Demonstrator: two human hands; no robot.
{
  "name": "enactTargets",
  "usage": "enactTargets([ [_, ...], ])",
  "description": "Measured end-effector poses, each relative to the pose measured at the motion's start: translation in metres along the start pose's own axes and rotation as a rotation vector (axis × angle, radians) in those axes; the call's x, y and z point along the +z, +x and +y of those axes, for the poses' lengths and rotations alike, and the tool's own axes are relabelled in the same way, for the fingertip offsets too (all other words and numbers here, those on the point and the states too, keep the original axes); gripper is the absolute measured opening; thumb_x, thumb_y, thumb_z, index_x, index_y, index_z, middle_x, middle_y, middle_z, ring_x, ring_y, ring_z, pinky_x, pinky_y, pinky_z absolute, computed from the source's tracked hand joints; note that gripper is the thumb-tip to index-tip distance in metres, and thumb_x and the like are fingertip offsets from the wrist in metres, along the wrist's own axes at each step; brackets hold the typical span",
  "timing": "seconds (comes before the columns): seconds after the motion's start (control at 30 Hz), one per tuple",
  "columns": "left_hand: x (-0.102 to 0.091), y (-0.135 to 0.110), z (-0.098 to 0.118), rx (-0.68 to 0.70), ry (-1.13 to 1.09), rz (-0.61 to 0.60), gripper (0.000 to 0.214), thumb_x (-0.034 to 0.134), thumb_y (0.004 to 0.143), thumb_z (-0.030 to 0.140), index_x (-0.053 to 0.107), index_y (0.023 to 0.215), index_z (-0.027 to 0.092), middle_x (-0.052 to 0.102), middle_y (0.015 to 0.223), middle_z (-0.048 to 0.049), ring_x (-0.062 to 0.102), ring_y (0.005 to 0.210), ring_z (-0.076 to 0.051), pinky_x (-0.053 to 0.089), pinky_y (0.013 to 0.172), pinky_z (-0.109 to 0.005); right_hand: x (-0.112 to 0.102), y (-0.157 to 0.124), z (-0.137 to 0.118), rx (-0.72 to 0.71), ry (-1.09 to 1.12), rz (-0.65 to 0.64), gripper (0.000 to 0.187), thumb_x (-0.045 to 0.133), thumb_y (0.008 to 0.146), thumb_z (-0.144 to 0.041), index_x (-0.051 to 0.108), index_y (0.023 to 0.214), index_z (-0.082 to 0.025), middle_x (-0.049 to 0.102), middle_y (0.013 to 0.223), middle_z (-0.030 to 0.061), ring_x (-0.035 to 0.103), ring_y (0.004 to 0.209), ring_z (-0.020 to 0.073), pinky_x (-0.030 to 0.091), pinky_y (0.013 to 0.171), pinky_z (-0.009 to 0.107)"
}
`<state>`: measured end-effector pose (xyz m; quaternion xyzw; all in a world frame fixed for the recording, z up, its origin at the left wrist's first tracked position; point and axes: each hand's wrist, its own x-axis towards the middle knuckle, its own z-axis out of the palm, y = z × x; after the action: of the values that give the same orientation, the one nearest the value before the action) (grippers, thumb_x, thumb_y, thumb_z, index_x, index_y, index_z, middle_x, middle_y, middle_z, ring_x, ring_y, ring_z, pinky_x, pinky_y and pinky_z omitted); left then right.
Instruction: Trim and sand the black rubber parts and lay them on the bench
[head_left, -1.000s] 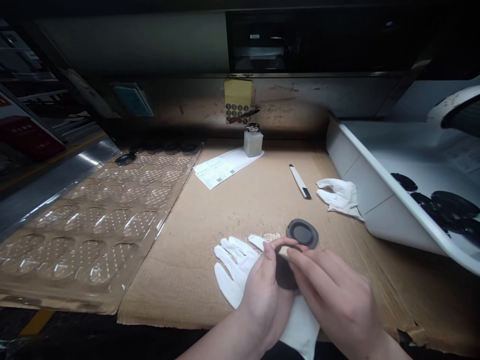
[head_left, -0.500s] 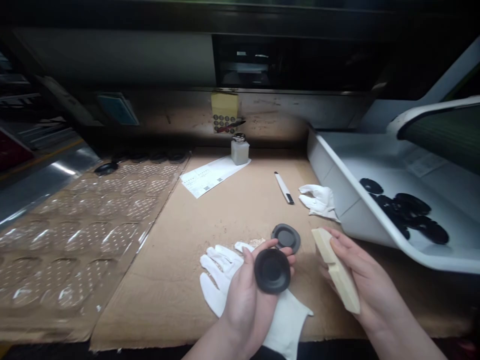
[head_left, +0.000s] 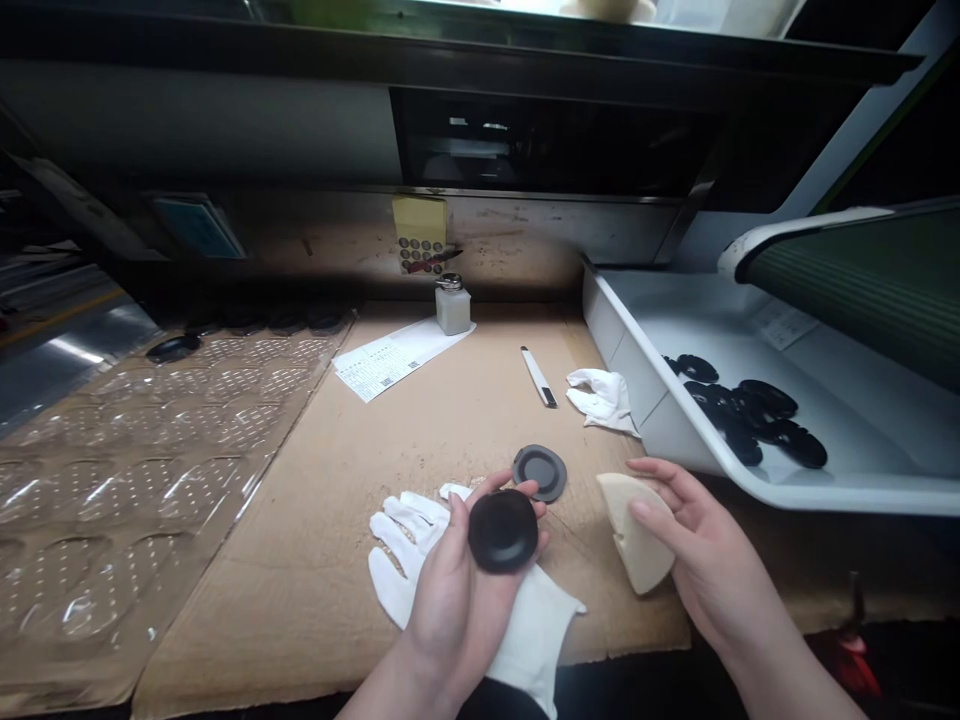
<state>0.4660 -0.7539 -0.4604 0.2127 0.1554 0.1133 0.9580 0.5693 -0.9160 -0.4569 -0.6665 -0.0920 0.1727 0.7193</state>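
A round black dished part (head_left: 502, 531) rests in my left hand (head_left: 461, 600), palm up, with the fingers curled round its edge. My right hand (head_left: 694, 545) pinches a cream, half-round sponge-like pad (head_left: 636, 532), thumb on its near face, to the right of the black part and apart from it. Just beyond my left fingertips a dark grey rounded disc (head_left: 540, 472) lies on the cardboard. Under my left hand and forearm is a white glove (head_left: 536, 625), partly hidden by them.
A white bin (head_left: 750, 475) with several black parts (head_left: 757, 405) stands right. Clear plastic trays (head_left: 172, 430) lie left, a few dark parts at their far end. On the cardboard (head_left: 330, 500) are a white cutter-like tool (head_left: 538, 376), crumpled glove (head_left: 602, 400), papers (head_left: 382, 362) and pump bottle (head_left: 453, 305).
The pad in my right hand has turned so that its broad face shows. The black part has tilted slightly in my left hand. The view has shifted to the right.
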Motion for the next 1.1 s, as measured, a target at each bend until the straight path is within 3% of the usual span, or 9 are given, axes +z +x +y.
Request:
enactTargets([
  [0.07,0.0,-0.001,0.0,-0.002,0.002,-0.007,0.044,0.04,0.083,0.044,0.042,0.117,0.016,0.05,0.121,-0.017,0.052,0.1,-0.024,0.037,0.09,-0.04,-0.004,-0.001,0.005,-0.127,-0.28,0.098,0.045,0.064,0.068,-0.044,0.052,0.105,-0.022,0.061,0.095,0.0047,0.058,0.081,0.0168,0.048,0.066,0.024],
  [0.17,0.0,-0.001,-0.001,-0.006,0.005,-0.007,0.045,0.04,0.083,0.044,0.041,0.119,0.016,0.048,0.123,-0.0176,0.053,0.101,-0.025,0.036,0.091,-0.039,-0.008,-0.002,0.017,-0.456,-0.778,0.219,0.028,0.058,0.073,-0.041,0.058,0.096,-0.025,0.062,0.092,0.0018,0.059,0.082,0.0167,0.047,0.07,0.025],
  [0.3,-0.001,-0.002,-0.001,-0.012,-0.015,-0.025,0.049,0.04,0.083,0.045,0.038,0.122,0.014,0.049,0.122,-0.0203,0.054,0.103,-0.027,0.034,0.095,-0.04,-0.01,-0.001,0.037,-0.796,-1.102,0.033,0.022,0.051,0.081,-0.033,0.055,0.102,-0.029,0.062,0.089,-0.0032,0.06,0.081,0.0108,0.046,0.069,0.02],
  [0.37,-0.002,-0.003,-0.001,-0.01,-0.025,-0.021,0.051,0.041,0.082,0.046,0.038,0.121,0.013,0.05,0.12,-0.0212,0.054,0.102,-0.027,0.033,0.095,-0.04,-0.01,-0.001,0.039,-0.869,-1.139,0.015,0.023,0.05,0.082,-0.033,0.053,0.105,-0.029,0.063,0.09,-0.0037,0.06,0.081,0.01,0.047,0.069,0.019],
  [0.5,-0.003,-0.003,-0.002,0.005,-0.028,-0.021,0.049,0.041,0.082,0.046,0.04,0.118,0.012,0.052,0.117,-0.0212,0.055,0.101,-0.027,0.033,0.096,-0.041,0.001,-0.008,0.025,-0.963,-1.07,0.1,0.023,0.051,0.082,-0.031,0.055,0.104,-0.026,0.064,0.093,-0.0025,0.062,0.079,0.0103,0.048,0.073,0.017],
  [0.7,-0.005,-0.004,-0.005,0.055,0.019,-0.055,0.041,0.038,0.084,0.044,0.046,0.112,0.015,0.055,0.112,-0.0157,0.053,0.103,-0.025,0.033,0.095,-0.041,0.038,-0.023,0.019,-1.18,-0.956,-0.242,0.037,0.05,0.078,-0.007,0.052,0.114,-0.017,0.061,0.101,0.0061,0.057,0.093,0.0139,0.047,0.081,0.023],
  [0.93,-0.007,-0.001,-0.007,0.105,0.052,-0.049,0.037,0.037,0.085,0.042,0.053,0.102,0.013,0.058,0.102,-0.0128,0.053,0.1,-0.022,0.03,0.099,-0.041,0.057,-0.03,0.033,-1.215,-0.875,-0.226,0.039,0.053,0.074,-0.002,0.054,0.112,-0.01,0.061,0.092,0.0111,0.056,0.082,0.0161,0.048,0.072,0.028],
  [1.1,-0.007,0.001,-0.007,0.079,0.029,-0.075,0.035,0.034,0.086,0.04,0.052,0.101,0.013,0.057,0.102,-0.012,0.052,0.102,-0.022,0.033,0.097,-0.04,0.045,-0.013,0.031,-1.199,-0.982,-0.245,0.053,0.054,0.074,-0.005,0.046,0.125,-0.019,0.062,0.101,0.0068,0.056,0.083,0.016,0.048,0.07,0.027],
])
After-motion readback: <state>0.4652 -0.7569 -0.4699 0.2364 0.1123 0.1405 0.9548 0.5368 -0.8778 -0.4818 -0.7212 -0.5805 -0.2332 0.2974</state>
